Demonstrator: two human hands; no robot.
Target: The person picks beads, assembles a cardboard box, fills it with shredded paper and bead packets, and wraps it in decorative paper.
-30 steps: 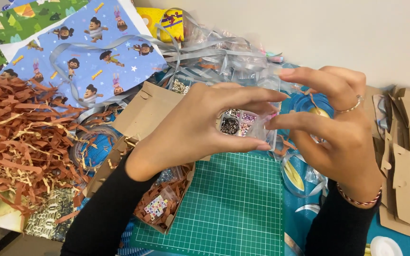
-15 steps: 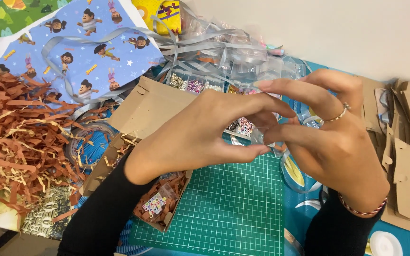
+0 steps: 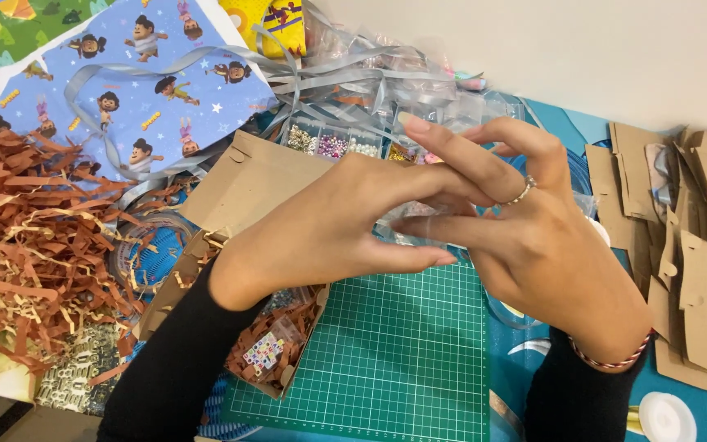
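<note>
Both hands meet above green mat (image 3: 403, 352): left hand (image 3: 329, 233) and right hand (image 3: 533, 237) pinch a clear bag (image 3: 415, 214) together; bead box (image 3: 333, 143) behind mat.

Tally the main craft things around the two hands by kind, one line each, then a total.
Green cutting mat: 1
Patterned wrapping paper sheets: 3
Clear compartmented bead box: 1
Small open cardboard box with brown shred: 1
White spool: 1
Total: 7
</note>
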